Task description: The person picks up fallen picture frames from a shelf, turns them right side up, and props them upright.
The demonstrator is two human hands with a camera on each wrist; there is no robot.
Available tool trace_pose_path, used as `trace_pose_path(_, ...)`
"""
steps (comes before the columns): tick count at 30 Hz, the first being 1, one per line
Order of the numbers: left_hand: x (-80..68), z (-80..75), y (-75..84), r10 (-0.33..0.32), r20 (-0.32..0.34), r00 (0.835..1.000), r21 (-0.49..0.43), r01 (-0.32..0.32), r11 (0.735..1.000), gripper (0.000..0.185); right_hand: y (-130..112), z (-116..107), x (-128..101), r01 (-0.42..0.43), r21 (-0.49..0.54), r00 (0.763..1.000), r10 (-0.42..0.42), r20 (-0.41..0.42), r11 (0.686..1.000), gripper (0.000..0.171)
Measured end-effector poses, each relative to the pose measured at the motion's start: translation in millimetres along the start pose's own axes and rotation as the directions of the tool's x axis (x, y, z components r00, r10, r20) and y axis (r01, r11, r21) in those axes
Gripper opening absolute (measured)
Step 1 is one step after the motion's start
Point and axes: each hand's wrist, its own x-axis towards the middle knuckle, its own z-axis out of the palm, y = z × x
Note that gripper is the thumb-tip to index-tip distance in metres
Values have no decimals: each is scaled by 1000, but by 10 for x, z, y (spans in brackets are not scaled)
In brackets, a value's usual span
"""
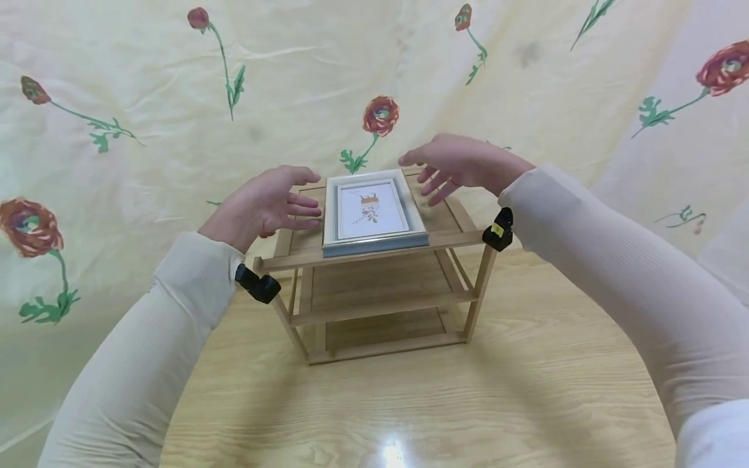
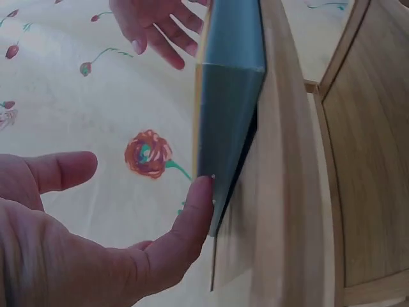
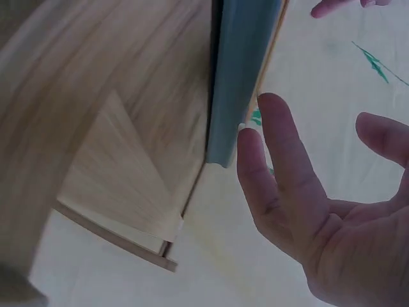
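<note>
Flanking the picture frame (image 1: pixel 374 213), flat on the wooden rack's (image 1: pixel 374 292) top shelf: left hand (image 1: pixel 263 203) and right hand (image 1: pixel 462 166) both spread, holding nothing. You'd best pinch opposite edges evenly, lift level.

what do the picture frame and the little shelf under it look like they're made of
The picture frame looks like painted wood or plastic: smooth grey-blue moulding, matte, no grain showing, so I can't settle which. The shelf seems light unpainted wood, with visible grain on its slats and legs.
</note>
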Motion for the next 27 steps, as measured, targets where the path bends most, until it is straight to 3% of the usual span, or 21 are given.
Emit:
trace_pose_path(3, 46, 16, -22, -7, -12, 1000, 7, 7, 1000, 70, 52, 48, 71, -21, -11, 999, 21, 24, 1000, 61)
trace_pose_path(7, 110, 54, -60, -7, -10, 1000, 54, 8, 998, 64, 110, 176, 157, -23, -102, 999, 27, 35, 994, 49)
trace_pose_path(15, 176, 128, -132, 67, -34, 997, 247, -56, 967, 18, 142, 329, 209, 9, -231, 999, -20, -43, 973, 19)
trace_pose_path(18, 179, 159, -144, 93, -54, 994, 342, -69, 937, 20, 141, 335, 215, -5, -240, 999, -6, -44, 971, 20)
trace_pose_path(21, 165, 195, -133, 105, -68, 992, 408, -69, 911, 33, 129, 331, 199, -14, -242, 999, 3, -48, 970, 22)
trace_pose_path(27, 164, 210, -132, 95, -91, 991, 437, -46, 898, 32, 120, 351, 203, -18, -234, 998, 3, -64, 972, 18)
